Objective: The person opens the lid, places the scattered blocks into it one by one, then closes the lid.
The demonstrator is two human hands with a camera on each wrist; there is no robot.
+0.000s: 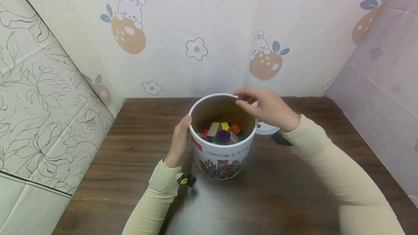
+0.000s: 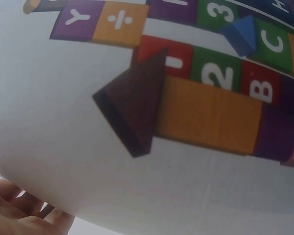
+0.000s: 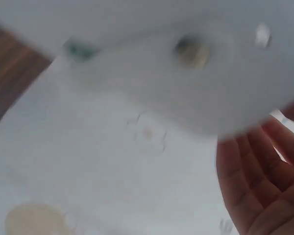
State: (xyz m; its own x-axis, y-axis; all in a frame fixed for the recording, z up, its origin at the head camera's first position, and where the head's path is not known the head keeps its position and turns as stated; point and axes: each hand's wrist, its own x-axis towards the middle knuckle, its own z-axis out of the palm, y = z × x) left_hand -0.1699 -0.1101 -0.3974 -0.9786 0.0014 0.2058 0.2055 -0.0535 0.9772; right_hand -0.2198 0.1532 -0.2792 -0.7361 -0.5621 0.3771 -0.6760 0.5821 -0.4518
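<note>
A white bucket (image 1: 222, 155) with printed blocks and lettering stands upright on the brown table. Wooden blocks (image 1: 223, 136) in several colours lie inside, low down. My left hand (image 1: 177, 140) holds the bucket's left side, its thumb up at the rim; in the left wrist view its fingers (image 2: 32, 218) bend along the printed wall. Over the right part of the rim is my right hand (image 1: 266, 106), thumb and fingers apart. The right wrist view shows its fingers (image 3: 250, 171) nearly straight beside a blurred white surface.
A white round lid (image 1: 266, 130) lies on the table (image 1: 143, 148) behind and right of the bucket, partly hidden by the right hand. A curtain (image 1: 199, 71) with rabbit prints hangs along the table's back edge, and patterned sheets close off both sides.
</note>
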